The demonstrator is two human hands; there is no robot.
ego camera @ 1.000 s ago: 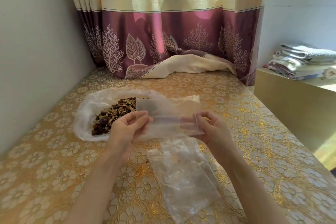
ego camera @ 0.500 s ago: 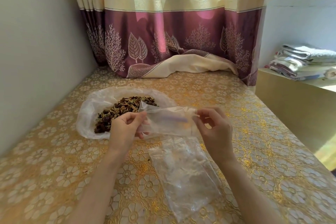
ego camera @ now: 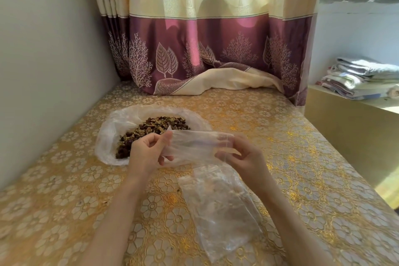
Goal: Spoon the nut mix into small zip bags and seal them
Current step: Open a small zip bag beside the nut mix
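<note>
Nearest, spare bags [ego camera: 218,209] lie flat on the desk [ego camera: 64,201]. Above them the left hand [ego camera: 146,153] and right hand [ego camera: 244,155] each pinch an end of a zip bag [ego camera: 194,144]. Beyond, far left near the wall, sits the nut mix [ego camera: 151,131].

Clear thin plastic zip bag [ego camera: 194,147]; glossy embossed table cover [ego camera: 302,168]; satiny cloth curtain [ego camera: 216,39].

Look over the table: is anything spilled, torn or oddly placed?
Nothing spilled: the nut mix stays on its open plastic sheet. One oddity: no spoon is visible, though both hands hold a small bag.
</note>
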